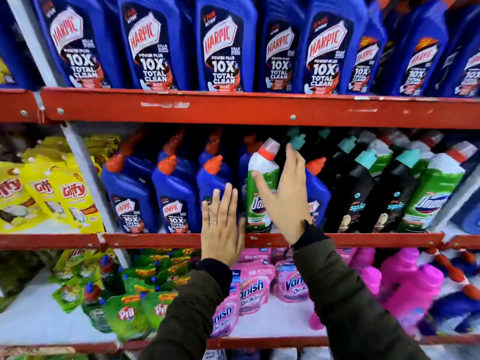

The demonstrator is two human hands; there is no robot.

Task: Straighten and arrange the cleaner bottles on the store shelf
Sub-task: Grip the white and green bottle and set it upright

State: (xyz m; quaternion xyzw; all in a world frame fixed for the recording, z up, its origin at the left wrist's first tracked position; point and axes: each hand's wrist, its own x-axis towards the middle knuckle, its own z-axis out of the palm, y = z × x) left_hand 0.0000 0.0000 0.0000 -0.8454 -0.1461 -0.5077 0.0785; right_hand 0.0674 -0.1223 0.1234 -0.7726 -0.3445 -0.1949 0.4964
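Note:
On the middle shelf stands a row of blue Harpic bottles [130, 193] with orange caps. A green and white Domestos bottle [261, 178] with a red cap sits among them, leaning slightly. My left hand [222, 224], fingers spread and flat, rests against the blue Harpic bottle [213, 178] just left of the green one. My right hand [285, 196] is open in front of the green bottle's right side, thumb across its label, fingers reaching up toward a teal cap [297, 141]. It partly hides another blue Harpic bottle [315, 188]. Neither hand grips anything.
Black Spic bottles [361, 193] with teal caps and more green Domestos bottles [431, 193] fill the shelf's right. Large Harpic bottles [220, 48] line the top shelf. Red shelf rails [233, 110] run across. Yellow Cif pouches [70, 193] lie left; pink Vanish pouches [249, 289] below.

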